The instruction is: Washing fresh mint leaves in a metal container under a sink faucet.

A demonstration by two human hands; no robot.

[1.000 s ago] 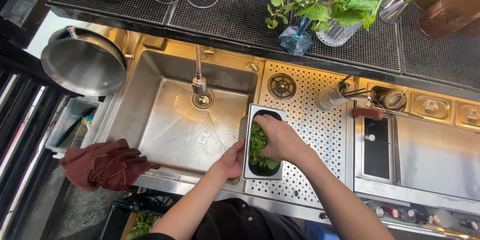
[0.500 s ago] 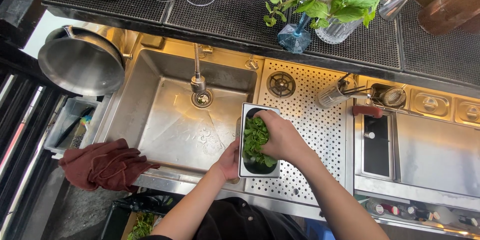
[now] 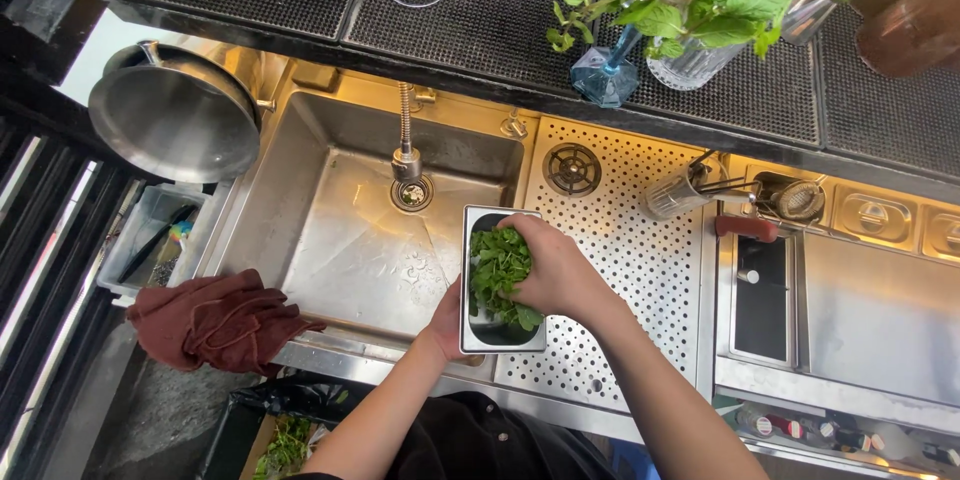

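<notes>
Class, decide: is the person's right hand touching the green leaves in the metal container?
Touching. The head view shows the right hand closed over the green leaves inside the metal container, fingers pressed into the bunch with no gap.

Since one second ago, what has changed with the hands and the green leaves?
The right hand has drawn a bunch of green leaves up from inside the steel container, so more leaves show above its rim. The left hand stays against the container's near side. The container, the sink and the brown cloth have not moved.
</notes>
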